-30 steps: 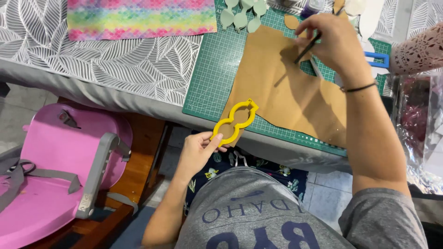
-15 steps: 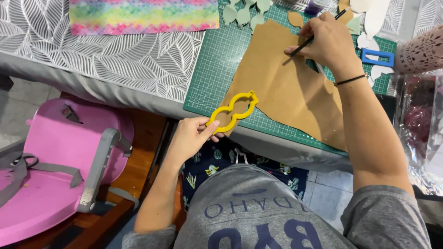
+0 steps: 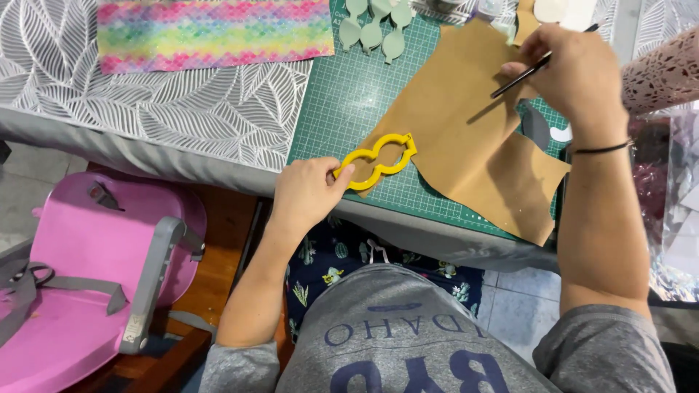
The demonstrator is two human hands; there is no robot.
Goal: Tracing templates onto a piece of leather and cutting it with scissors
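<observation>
My left hand (image 3: 309,193) grips one end of a yellow figure-eight outline template (image 3: 378,160), which lies over the near left edge of a tan sheet (image 3: 466,138). That sheet rests on a green cutting mat (image 3: 349,94). My right hand (image 3: 575,69) holds a thin dark pen (image 3: 528,73) with its tip down on the tan sheet's upper part. A dark band circles my right wrist.
A rainbow scale-patterned sheet (image 3: 215,33) lies on the leaf-print tablecloth (image 3: 109,109) at the left. Several pale green cut-outs (image 3: 375,25) sit at the mat's far edge. A pink seat with grey straps (image 3: 80,276) stands on the floor at the left. Clear plastic bags (image 3: 673,211) are at the right.
My left hand has lifted the yellow template from below the table edge up onto the mat and the tan sheet's edge. My right hand with the pen has stayed over the sheet.
</observation>
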